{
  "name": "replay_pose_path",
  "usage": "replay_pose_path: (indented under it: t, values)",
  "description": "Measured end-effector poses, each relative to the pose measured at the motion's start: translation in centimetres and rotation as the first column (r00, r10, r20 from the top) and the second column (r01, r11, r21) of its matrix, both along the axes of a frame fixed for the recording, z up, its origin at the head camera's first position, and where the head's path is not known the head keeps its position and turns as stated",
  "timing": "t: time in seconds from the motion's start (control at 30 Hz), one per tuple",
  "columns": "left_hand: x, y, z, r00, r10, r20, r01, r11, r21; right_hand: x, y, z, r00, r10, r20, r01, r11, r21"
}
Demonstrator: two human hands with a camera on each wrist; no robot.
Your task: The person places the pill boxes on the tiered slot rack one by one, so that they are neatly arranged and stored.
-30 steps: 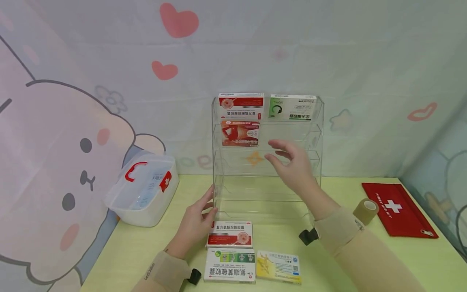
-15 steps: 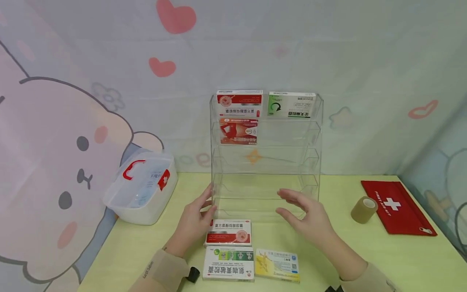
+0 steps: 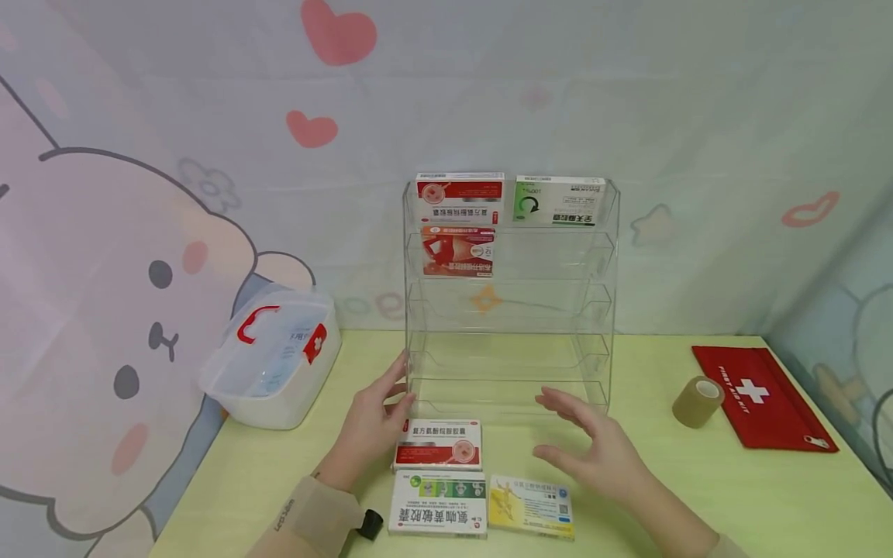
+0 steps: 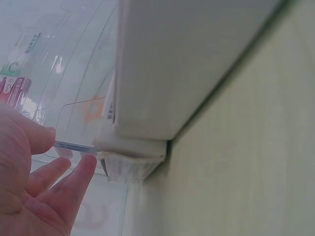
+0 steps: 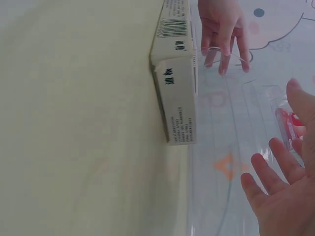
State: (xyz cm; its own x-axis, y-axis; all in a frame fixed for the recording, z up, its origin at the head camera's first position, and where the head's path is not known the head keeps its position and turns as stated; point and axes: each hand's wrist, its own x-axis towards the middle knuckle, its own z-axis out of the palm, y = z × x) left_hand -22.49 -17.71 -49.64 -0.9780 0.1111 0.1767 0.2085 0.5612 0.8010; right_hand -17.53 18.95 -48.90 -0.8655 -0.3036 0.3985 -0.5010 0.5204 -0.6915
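Note:
A clear tiered rack (image 3: pixel 509 310) stands upright on the table. My left hand (image 3: pixel 373 418) pinches its left side panel between thumb and fingers, as the left wrist view shows. With fingers apart and nothing in them, my right hand (image 3: pixel 603 457) hovers before the rack's lower right, near a yellow and white medicine box (image 3: pixel 532 508). Left of that lie a white and green medicine box (image 3: pixel 438 504) and a red and white one (image 3: pixel 438 446). The top tier bears a red and white box (image 3: pixel 460 200) and a green and white box (image 3: pixel 560 201); below sits an orange-red box (image 3: pixel 457 252).
To the left is a white lidded first-aid case (image 3: pixel 272 364) with a red handle. On the right a tan bandage roll (image 3: pixel 698 401) stands beside a red first-aid pouch (image 3: pixel 763 399). A printed curtain (image 3: pixel 698 116) hangs behind the rack.
My right hand has come down from the rack's middle tiers to low in front of it, then slightly nearer the table boxes. The left hand stays at the rack's side.

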Motion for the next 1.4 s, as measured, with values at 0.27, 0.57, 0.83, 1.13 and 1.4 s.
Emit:
replay_pose_path:
  t: [0.27,0.57,0.83,1.13,1.4]
  values:
    - [0.0,0.1,0.0,1.000,-0.005,-0.002,0.005,1.000,0.003,0.3,1.1,-1.1,0.991,0.125,0.038,-0.127,0.991,0.038]
    - [0.0,0.2,0.1,1.000,-0.011,-0.017,0.011,1.000,-0.014,1.8,1.9,-1.7,0.971,0.088,0.223,-0.139,0.964,0.225]
    - [-0.2,0.1,0.0,1.000,0.001,-0.015,-0.002,0.999,-0.033,2.5,1.9,-2.4,0.979,0.074,0.189,-0.137,0.927,0.350]
    - [-0.2,0.2,-0.2,1.000,0.005,-0.028,-0.006,0.999,-0.043,2.9,1.9,-3.2,0.986,0.074,0.152,-0.132,0.900,0.415]
    - [-0.1,0.1,-0.3,0.999,0.000,-0.038,-0.002,0.999,-0.046,3.0,1.6,-3.6,0.990,0.076,0.121,-0.120,0.898,0.424]
